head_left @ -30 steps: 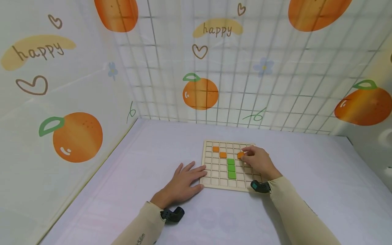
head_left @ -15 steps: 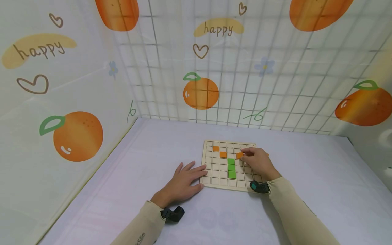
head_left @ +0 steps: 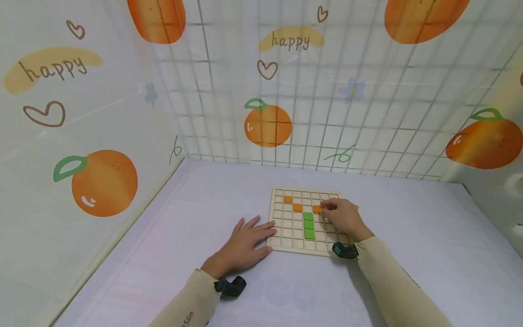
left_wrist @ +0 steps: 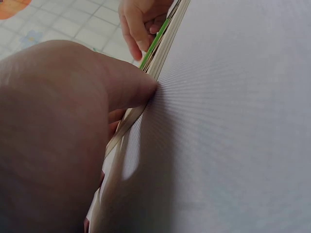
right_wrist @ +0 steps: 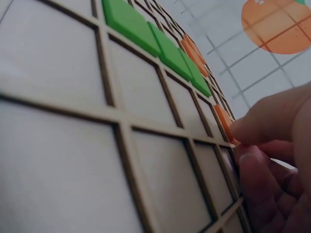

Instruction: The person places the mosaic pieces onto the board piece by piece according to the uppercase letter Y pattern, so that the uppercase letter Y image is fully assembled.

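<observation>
A wooden grid board (head_left: 287, 243) lies on the table. My right hand (head_left: 344, 218) is over its right half and pinches an orange square tile (head_left: 317, 209) at a cell of the second row; in the right wrist view this orange tile (right_wrist: 224, 121) sits low at the grid, against the fingertips. Three green tiles (head_left: 308, 223) form a column just left of and below it. Two more orange tiles (head_left: 297, 207) lie diagonally toward the upper left. My left hand (head_left: 245, 243) rests with spread fingers at the board's left edge, its thumb (left_wrist: 133, 87) touching the side.
Another bit of orange (head_left: 357, 207) shows past the right hand, mostly hidden by it. The pale tabletop (head_left: 220, 190) meets a left wall and a back wall (head_left: 220, 113) printed with oranges.
My right hand has moved slightly left with the orange tile, which has gone from tilted above the board to lying about flat at a cell. The left hand stays put.
</observation>
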A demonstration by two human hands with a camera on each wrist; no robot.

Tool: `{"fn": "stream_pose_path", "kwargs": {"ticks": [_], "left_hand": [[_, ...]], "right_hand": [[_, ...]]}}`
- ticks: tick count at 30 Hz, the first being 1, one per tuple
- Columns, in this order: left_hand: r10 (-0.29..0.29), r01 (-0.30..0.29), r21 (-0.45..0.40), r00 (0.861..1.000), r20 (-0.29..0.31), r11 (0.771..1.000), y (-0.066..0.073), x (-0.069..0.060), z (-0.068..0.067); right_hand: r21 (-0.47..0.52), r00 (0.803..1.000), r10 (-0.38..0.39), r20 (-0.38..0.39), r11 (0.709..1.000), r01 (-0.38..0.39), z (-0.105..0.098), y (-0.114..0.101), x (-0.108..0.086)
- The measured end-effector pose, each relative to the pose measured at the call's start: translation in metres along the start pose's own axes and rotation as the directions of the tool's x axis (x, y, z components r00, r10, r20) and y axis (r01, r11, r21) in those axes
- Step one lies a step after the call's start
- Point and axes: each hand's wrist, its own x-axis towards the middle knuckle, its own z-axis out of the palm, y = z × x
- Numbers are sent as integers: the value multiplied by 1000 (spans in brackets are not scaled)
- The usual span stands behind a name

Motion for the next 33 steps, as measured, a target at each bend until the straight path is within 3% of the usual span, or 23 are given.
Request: {"fn": "stream_pose_path", "kwargs": {"ticks": [3, 7, 13, 19, 25, 29, 33], "left_hand": [[1, -1, -3, 1000, 3, 1000, 1, 1, 0], [-1, 1, -2, 1000, 16, 1000, 1, 1, 2], [-2, 2, 0, 999, 39, 1000, 0, -2, 9], [-1, 1, 0, 1000, 25, 1000, 0, -2, 8], [17, -17, -4, 1000, -5, 1000, 0, -1, 4], [14, -14, -2, 1000, -10, 1000, -1, 0, 3], [5, -5, -1, 1000, -9, 1000, -2, 1, 2]], "right_hand": [[25, 1000, 10, -1, 1000, -10, -1, 3, -1], [143, 998, 61, -9, 988, -59, -3, 10, -5], [372, 992, 114, -51, 924, -87, -8, 19, -17], [396, 986, 98, -137, 917, -36, -21, 28, -22], [440, 949, 217, -230, 893, -97, -36, 43, -19], [484, 911, 321, -258, 859, -166, -42, 53, -14], [515, 892, 365, -266, 836, -189, -46, 59, -10]]}}
